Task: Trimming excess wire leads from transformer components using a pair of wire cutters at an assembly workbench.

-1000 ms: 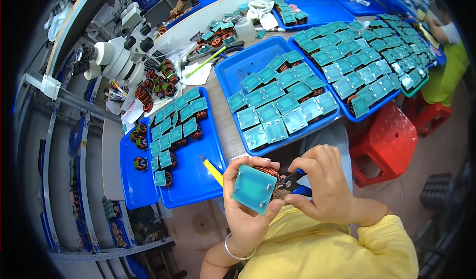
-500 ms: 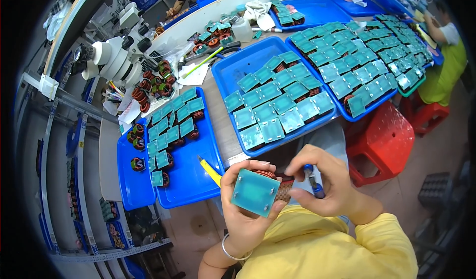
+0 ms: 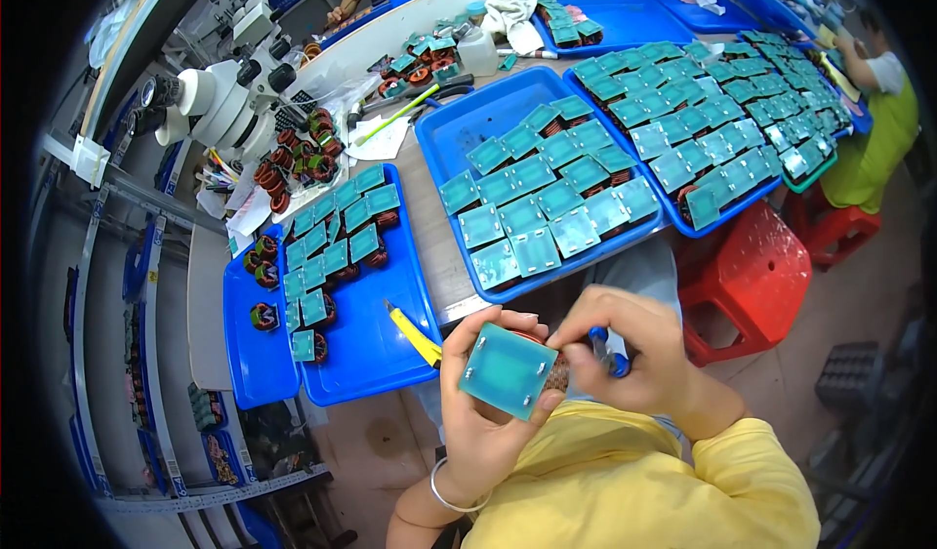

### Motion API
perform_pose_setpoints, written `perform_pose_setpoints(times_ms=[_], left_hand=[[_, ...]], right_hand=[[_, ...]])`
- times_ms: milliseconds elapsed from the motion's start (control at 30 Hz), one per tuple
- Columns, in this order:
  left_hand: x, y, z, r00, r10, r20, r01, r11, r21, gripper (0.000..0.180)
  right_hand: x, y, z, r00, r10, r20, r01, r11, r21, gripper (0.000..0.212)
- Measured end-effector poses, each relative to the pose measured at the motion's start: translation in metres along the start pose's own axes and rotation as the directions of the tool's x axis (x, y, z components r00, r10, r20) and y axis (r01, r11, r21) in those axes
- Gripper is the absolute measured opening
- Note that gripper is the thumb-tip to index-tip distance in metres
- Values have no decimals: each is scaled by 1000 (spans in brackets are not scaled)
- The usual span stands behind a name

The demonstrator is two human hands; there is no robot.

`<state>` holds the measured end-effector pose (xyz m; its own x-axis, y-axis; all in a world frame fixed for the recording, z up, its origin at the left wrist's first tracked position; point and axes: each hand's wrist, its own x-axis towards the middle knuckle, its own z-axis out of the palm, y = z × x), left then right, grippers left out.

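My left hand, a bangle on its wrist, is closed around a copper-wound coil topped by a square green circuit board. The board faces up, with small silver contacts along two opposite edges. Most of the coil is hidden beneath it; some copper winding shows at the far and right sides. My right hand is closed on a blue-handled tool, held across the palm; its kind is unclear. Thumb and index finger of that hand pinch at the coil's right edge. Any wire between them is too small to make out.
A yellow-handled tool rests on the near edge of the left blue tray. More blue trays hold rows of board-topped coils. A microscope stands far left. Red stools and a co-worker are at the right.
My right thumb and index finger have moved left and slightly up to the coil's edge. The blue-handled tool has turned in my palm. My left hand still holds the coil, shifted slightly.
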<state>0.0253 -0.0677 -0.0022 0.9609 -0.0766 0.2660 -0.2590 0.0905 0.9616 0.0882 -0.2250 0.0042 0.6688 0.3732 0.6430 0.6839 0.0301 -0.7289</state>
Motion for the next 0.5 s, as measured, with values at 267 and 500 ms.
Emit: perform_pose_setpoints(times_ms=[267,500], left_hand=[[8,4,-30,949,-302,92,282,941,188,106],[-2,50,-110,944,-223,244,23,780,626,71]], right_hand=[[24,13,-3,863,-63,501,93,995,-33,64],[78,58,9,839,-46,543,171,968,-183,55]])
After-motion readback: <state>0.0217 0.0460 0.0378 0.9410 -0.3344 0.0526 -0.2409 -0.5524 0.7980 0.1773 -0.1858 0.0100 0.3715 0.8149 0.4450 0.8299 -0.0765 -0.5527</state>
